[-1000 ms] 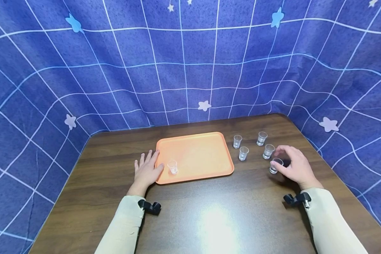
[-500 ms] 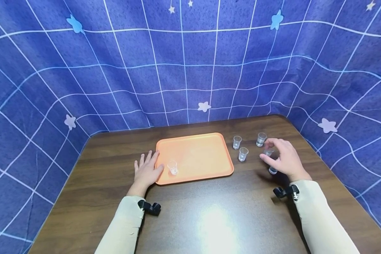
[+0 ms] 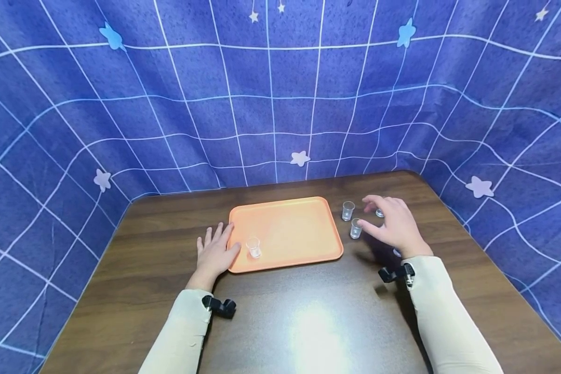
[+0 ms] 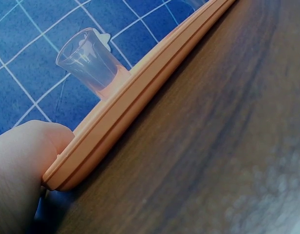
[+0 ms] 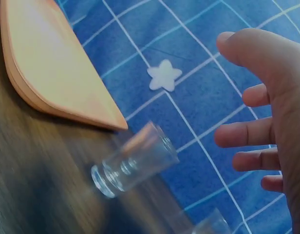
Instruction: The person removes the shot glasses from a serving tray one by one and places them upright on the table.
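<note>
On the left end of the orange tray (image 3: pixel 287 228), my left hand (image 3: pixel 215 257) rests with spread fingers; the thumb lies over the rim. A clear shot glass (image 3: pixel 254 248) stands upright on the tray beside that thumb. My right hand (image 3: pixel 393 226) is above the table to the right of the tray, fingers apart and holding nothing. Its thumb tip is near a shot glass (image 3: pixel 356 228), and another shot glass (image 3: pixel 348 211) stands just behind. In the right wrist view, a blurred shot glass (image 5: pixel 135 161) appears apart from the fingers (image 5: pixel 242 134).
Right of the hand's fingers, a partly covered shot glass (image 3: pixel 379 213) shows. Another glass piece (image 3: pixel 397 252) peeks out below the palm. The brown wooden table (image 3: pixel 271 317) meets a blue star-patterned curtain (image 3: pixel 205 114) at the back and sides.
My right hand has moved left and slightly away from me, from the rightmost shot glasses toward the two by the tray. The left hand stays on the tray.
</note>
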The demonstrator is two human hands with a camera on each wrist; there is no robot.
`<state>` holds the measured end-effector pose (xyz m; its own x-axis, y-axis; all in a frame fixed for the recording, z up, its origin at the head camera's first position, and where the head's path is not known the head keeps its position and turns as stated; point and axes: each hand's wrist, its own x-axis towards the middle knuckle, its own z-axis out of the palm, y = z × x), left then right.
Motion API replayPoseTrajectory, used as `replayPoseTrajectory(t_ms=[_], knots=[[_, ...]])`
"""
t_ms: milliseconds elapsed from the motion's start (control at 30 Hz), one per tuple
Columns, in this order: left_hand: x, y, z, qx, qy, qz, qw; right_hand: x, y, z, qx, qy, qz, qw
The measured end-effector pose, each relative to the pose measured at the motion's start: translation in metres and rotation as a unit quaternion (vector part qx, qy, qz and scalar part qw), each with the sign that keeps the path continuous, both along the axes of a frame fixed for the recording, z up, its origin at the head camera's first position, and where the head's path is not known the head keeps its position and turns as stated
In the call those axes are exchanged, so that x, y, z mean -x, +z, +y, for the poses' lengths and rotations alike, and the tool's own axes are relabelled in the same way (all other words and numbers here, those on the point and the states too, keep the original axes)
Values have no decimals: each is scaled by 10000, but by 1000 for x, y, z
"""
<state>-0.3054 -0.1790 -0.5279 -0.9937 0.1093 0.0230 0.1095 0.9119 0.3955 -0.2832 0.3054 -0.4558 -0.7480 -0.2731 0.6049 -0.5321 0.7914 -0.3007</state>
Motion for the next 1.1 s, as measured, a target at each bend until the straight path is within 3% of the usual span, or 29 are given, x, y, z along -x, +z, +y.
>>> replayPoseTrajectory(t_ms=[633,1100], knots=[[-2,4,0,-36,-38,19,10000,15,-3,-80,-436,573,-141,9973],[-1,2,0,-57,-46,53,10000,18,-10,-148,-348,1054,-403,9930]])
